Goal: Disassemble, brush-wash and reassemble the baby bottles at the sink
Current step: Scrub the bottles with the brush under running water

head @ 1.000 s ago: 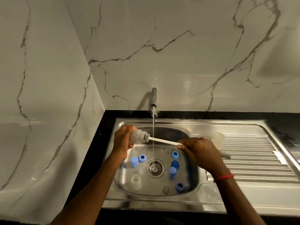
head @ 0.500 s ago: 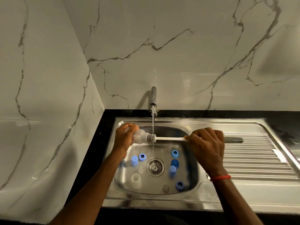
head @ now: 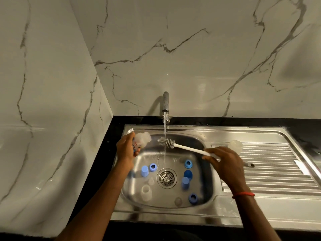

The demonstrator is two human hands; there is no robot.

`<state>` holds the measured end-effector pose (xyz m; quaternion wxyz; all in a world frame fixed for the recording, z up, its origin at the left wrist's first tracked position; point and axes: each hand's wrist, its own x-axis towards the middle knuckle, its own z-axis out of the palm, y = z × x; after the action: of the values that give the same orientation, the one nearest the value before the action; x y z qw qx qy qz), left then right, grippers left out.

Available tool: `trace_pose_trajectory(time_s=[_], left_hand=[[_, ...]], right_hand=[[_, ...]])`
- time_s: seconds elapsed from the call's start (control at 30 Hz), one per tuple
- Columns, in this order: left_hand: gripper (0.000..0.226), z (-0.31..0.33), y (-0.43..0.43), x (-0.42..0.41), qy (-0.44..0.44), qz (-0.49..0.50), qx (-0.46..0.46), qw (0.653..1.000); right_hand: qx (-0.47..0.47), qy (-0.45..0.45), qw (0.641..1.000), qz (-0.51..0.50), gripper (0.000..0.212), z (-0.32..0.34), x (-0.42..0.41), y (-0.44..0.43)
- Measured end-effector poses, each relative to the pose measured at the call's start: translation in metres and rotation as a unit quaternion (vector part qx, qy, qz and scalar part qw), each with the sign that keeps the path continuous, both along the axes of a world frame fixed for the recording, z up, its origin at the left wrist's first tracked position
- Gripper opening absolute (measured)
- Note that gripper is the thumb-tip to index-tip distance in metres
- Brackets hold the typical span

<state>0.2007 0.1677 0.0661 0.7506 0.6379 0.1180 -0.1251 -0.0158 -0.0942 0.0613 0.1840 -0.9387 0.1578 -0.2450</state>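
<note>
My left hand grips a clear baby bottle over the left side of the steel sink, its mouth pointing right. My right hand holds the white handle of a bottle brush. The bristle head is out of the bottle, a short gap to its right, under the running water. On the sink floor lie blue caps, blue collar rings, a second clear bottle and clear teats.
The tap stands at the back over the drain. A translucent cap and a dark-handled tool rest on the ribbed drainboard at the right. Marble walls close the left and back; a black counter frames the sink.
The brush head was inside the bottle's mouth; my right hand has pulled it out to the right. My left hand has tilted the bottle up and slightly left.
</note>
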Motion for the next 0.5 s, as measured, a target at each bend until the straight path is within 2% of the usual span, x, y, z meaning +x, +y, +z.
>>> trace_pose_trajectory(time_s=[0.07,0.17,0.27,0.33,0.4,0.5], left_hand=[[0.019,-0.002,0.007,0.003,0.015,-0.006,-0.016,1.0],[0.026,-0.004,0.013,0.003,-0.013,-0.095,-0.021,0.995],[0.069,-0.012,0.014,0.004,-0.116,-0.169,0.114,0.972],[0.084,-0.017,0.013,0.003,-0.155,-0.18,0.195,0.952],[0.087,-0.018,0.012,0.001,-0.171,-0.184,0.192,0.949],[0.087,-0.015,0.006,-0.007,-0.169,-0.22,0.119,0.953]], right_hand=[[0.001,0.016,1.0,-0.01,0.03,0.003,-0.003,-0.012],[0.044,0.018,0.999,-0.002,0.029,0.004,-0.004,-0.013],[0.112,0.001,0.994,0.013,0.023,-0.002,0.001,0.0],[0.145,0.005,0.989,0.027,0.019,-0.004,0.004,0.01],[0.157,0.027,0.986,0.046,0.017,-0.009,0.008,0.018],[0.163,0.059,0.983,0.058,0.022,-0.018,0.013,0.027]])
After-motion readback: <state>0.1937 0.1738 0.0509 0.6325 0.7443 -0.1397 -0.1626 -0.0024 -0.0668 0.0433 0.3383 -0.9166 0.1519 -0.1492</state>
